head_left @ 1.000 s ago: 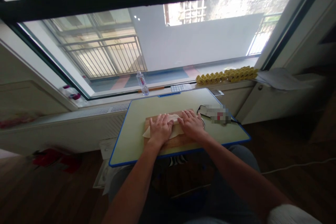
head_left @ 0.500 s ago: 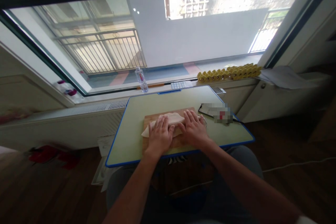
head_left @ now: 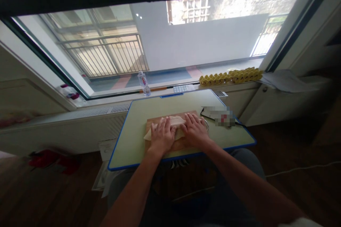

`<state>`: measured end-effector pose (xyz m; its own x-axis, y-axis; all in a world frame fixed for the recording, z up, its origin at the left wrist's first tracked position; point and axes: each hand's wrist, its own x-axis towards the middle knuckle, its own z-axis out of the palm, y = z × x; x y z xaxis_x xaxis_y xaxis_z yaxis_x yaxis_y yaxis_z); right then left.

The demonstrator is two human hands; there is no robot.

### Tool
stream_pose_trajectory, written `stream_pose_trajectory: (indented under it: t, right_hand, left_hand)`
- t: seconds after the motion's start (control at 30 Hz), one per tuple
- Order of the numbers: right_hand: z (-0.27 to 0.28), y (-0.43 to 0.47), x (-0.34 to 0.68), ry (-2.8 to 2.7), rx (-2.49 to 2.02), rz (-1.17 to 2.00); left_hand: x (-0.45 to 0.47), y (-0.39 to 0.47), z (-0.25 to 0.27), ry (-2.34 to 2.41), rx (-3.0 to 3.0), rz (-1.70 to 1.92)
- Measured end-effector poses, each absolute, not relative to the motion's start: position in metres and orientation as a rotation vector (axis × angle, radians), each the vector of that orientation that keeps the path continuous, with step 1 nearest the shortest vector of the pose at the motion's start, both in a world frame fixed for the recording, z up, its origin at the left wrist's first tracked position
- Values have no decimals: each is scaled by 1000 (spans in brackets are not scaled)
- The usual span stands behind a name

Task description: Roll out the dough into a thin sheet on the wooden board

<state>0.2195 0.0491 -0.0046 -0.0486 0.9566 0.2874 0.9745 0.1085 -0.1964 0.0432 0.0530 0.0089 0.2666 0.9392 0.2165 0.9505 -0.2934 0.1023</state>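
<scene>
A pale sheet of dough [head_left: 176,122], partly rolled into a thick log, lies across a wooden cutting board [head_left: 172,147]. My left hand [head_left: 163,134] rests on the left part of the dough with its fingers stretched forward over the roll. On the right end, my right hand [head_left: 195,129] lies with fingers extended and slightly spread, palm down. Both thumbs point inward, with a stretch of dough showing between them. Whether a rolling pin is inside the roll I cannot tell. A metal ring handle [head_left: 206,125] shows at the board's right side.
Beneath the board is a pale green table [head_left: 125,149] with a blue rim. A phone [head_left: 210,112], partly blurred out, lies at its right. Along the windowsill stand a clear plastic bottle [head_left: 144,84] and a yellow garland-like object [head_left: 231,76]. A radiator [head_left: 106,110] runs below the window.
Both hands stay on the dough; the right hand has shifted slightly left. The whole view has tilted a little upward.
</scene>
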Motion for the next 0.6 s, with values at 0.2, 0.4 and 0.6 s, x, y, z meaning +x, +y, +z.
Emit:
stream_pose_trajectory:
  t: [0.2,0.4,0.6]
  right_hand:
    - [-22,-11,229,-2073,-1803,-83]
    - [-8,48,222,-2073,-1882,-11]
    - [7,122,215,-2057,-1965,4]
  left_hand:
    - [36,-13,-4,-1696,-2461,-401]
    - [43,47,9,-1851,-2470,-367]
    - [48,123,20,-1986,-2495,-231]
